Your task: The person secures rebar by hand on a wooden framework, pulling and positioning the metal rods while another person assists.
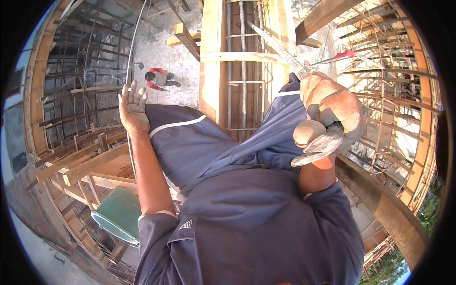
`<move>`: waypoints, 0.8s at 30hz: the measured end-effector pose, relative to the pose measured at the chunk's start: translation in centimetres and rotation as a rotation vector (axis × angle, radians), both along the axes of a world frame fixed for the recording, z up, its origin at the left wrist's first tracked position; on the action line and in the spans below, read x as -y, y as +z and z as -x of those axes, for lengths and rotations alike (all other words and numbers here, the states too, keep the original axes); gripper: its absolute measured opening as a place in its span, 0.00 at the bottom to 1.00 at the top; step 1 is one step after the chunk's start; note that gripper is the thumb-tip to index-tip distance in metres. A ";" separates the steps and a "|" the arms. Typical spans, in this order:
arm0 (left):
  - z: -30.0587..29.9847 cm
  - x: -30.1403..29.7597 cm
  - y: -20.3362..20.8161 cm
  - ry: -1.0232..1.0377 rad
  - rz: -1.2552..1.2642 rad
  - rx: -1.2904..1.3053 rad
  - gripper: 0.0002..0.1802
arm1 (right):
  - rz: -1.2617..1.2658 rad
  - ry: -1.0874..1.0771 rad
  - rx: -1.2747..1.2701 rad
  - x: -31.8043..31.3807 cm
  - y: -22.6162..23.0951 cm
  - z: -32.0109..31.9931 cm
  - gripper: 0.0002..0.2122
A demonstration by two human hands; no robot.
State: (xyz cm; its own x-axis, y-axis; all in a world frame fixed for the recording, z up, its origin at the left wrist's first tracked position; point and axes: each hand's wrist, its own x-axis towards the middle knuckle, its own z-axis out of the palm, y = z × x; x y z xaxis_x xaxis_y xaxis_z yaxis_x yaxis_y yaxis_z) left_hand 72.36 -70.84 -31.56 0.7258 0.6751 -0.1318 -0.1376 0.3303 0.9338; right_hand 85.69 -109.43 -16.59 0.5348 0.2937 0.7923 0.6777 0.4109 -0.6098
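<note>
My left hand is at my left knee, its fingers apart and slightly curled. A long thin rod or cable runs up past its fingertips; whether they touch it I cannot tell. My right hand, dusty with grey, is raised large in front of my right thigh, its fingers wrapped round a ribbed steel bar. The bar slants away, up and to the left. How its near end sits in the fist is hidden. Between my legs, a rebar cage lies inside a wooden beam form.
Far below on the left, another person in red sleeves is on the concrete floor. A green bucket stands by timber framing at my left. A thick timber slants past my right side. Scaffolding surrounds the drop on both sides.
</note>
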 end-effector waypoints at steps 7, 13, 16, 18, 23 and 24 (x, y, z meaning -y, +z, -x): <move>0.2 0.1 0.0 0.011 0.027 -0.001 0.37 | 0.135 -0.068 -0.017 0.5 0.6 -0.2 0.17; 0.0 -0.1 -0.1 0.013 0.028 0.001 0.37 | 0.137 -0.202 0.019 0.1 0.8 0.3 0.19; 0.1 -0.4 0.0 0.018 0.007 -0.009 0.37 | 0.135 -0.178 0.032 0.1 0.6 0.2 0.19; 0.3 -0.3 -0.3 0.011 0.003 -0.006 0.38 | 0.118 -0.167 0.030 0.1 0.4 0.3 0.19; 0.1 0.0 -0.1 0.007 0.012 0.006 0.39 | 0.062 -0.092 0.067 0.1 0.0 -0.1 0.21; 0.2 -0.1 -0.2 0.013 0.011 0.005 0.39 | 0.066 -0.065 0.083 0.3 -0.2 -0.4 0.20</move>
State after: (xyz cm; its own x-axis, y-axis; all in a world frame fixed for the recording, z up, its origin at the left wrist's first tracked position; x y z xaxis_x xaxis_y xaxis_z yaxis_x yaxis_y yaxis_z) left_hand 72.16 -70.76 -31.75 0.7175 0.6832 -0.1359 -0.1467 0.3389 0.9293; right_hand 86.07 -109.69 -16.74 0.4874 0.3132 0.8151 0.7512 0.3255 -0.5743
